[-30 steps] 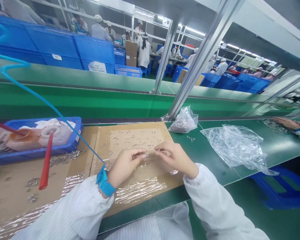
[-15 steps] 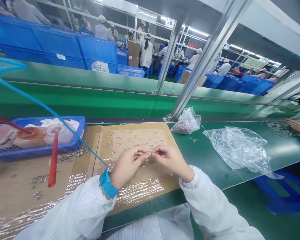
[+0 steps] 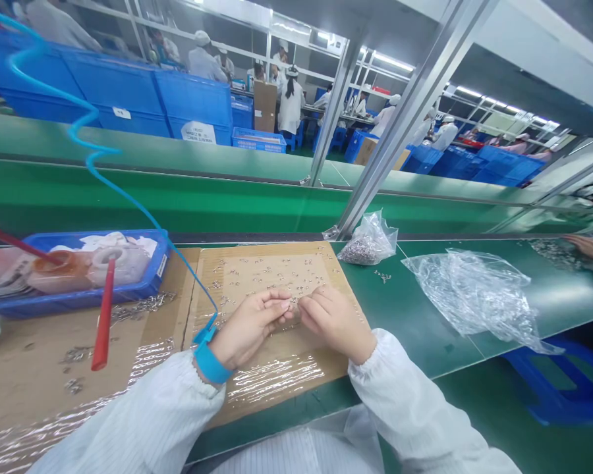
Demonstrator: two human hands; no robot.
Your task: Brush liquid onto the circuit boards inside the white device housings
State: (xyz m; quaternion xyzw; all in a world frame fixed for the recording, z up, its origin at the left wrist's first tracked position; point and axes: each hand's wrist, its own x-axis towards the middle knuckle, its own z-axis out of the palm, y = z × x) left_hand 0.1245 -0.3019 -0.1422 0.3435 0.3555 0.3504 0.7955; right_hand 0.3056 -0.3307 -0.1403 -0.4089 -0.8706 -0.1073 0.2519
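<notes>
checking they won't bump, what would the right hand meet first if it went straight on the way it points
Most likely the fingertips of the left hand, close in front of it, though depth there is hard to judge.

"What colour is the bench (image 3: 405, 319)?"
"Green, with brown cardboard (image 3: 286, 345) over its left end."
"And the small parts (image 3: 141, 307) scattered on that?"
"Silvery, as far as such tiny pieces let me judge."
"The tray (image 3: 69, 300) by the bench's back left corner?"
"Blue, with an orange tub (image 3: 62, 272) and a whitish tub (image 3: 133, 268) inside; the stick (image 3: 103, 322) before it is red."
"Sleeves (image 3: 148, 401)?"
"White, finely striped; the wristband (image 3: 212, 364) is bright blue, and its cord (image 3: 54, 89) matches."
"The plastic bags (image 3: 469, 293) beyond the cardboard's right edge?"
"Clear, with whitish glints."
</notes>
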